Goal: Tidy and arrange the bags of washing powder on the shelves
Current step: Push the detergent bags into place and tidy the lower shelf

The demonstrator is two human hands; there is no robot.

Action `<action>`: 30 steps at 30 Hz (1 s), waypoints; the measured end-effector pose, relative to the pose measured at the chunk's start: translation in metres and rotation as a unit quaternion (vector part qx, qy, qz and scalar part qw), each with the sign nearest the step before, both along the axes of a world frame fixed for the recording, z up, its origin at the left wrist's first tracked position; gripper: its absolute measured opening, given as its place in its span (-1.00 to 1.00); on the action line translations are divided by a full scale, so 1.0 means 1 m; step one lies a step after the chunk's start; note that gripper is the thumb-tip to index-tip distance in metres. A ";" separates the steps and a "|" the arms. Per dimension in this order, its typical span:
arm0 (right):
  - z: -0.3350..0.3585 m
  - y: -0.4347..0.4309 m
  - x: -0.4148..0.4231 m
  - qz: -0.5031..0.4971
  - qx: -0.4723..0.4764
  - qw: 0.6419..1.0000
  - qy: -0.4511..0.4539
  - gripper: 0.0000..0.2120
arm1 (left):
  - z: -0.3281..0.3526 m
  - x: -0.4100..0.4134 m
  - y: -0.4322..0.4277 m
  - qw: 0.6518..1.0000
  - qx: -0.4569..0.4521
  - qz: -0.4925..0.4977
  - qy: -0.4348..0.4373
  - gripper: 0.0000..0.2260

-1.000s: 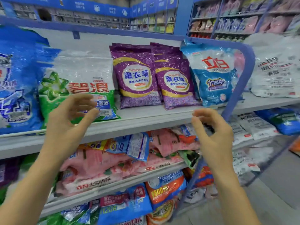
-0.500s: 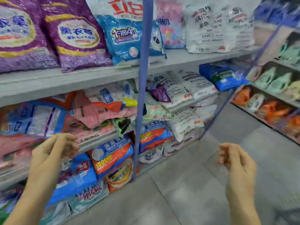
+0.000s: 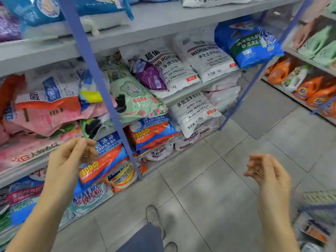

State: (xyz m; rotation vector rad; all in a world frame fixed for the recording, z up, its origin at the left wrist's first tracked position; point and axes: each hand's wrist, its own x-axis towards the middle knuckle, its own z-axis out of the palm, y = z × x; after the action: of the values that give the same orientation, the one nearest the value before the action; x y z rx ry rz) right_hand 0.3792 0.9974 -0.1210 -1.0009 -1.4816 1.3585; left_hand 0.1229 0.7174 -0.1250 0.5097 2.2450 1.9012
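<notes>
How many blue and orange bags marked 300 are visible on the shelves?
2. The first bag lies left of the blue upright, beside the left hand; the second bag lies right of it. More may be stacked underneath.

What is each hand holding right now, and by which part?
Nothing. The left hand and right hand hang in the air with fingers loosely curled, neither with a grip on anything.

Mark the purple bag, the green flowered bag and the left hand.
purple bag [image 3: 148, 76], head view, middle of its front
green flowered bag [image 3: 141, 106], head view, below its flower badge
left hand [image 3: 68, 158], head view, back of the hand
</notes>
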 end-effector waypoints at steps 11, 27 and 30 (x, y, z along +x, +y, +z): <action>-0.009 0.114 -0.081 0.025 0.012 0.999 -0.018 -0.70 | 0.013 -0.044 0.123 1.000 0.026 -0.009 -0.007 -0.78; -0.037 0.209 -0.345 0.425 0.165 0.865 -0.209 -0.69 | 0.002 -0.025 0.176 0.964 0.007 0.263 -0.021 -0.69; -0.040 0.198 -0.401 0.477 0.241 0.816 -0.219 -0.47 | 0.003 -0.008 0.187 0.952 0.006 0.305 -0.027 -0.68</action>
State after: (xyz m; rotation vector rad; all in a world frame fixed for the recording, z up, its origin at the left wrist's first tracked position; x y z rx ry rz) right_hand -0.0216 1.1953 -0.1606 -0.1791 -2.7342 1.2725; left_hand 0.1150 0.9040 -0.1215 -0.2809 2.5518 2.1416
